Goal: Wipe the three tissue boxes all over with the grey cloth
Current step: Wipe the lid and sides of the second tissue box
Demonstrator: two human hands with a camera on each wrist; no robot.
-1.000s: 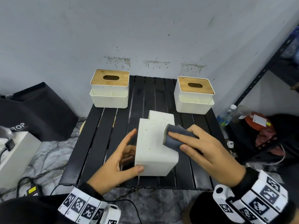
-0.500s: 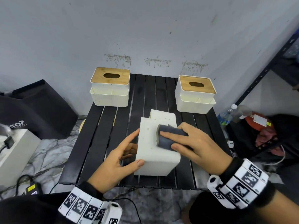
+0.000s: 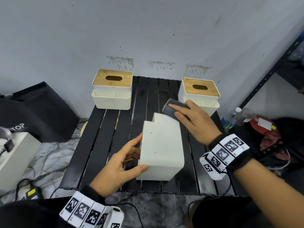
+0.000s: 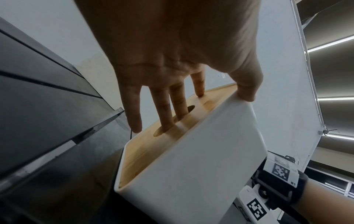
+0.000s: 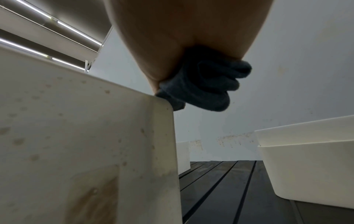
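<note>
At the centre of the frame the first tissue box (image 3: 162, 148) lies tipped on the worktop (image 3: 105, 137), left hand (image 3: 121, 165) fingers spread holding it, while the right hand (image 3: 194, 120) pinches the grey cloth (image 3: 171, 109) at its far corner, so probably another face must be turned up next.

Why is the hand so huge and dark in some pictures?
Left wrist view: the left hand sits right against the very wide lens, so it looms, shadowed. Right wrist view: the right hand is backlit by ceiling lights, the grey cloth dim.
</note>
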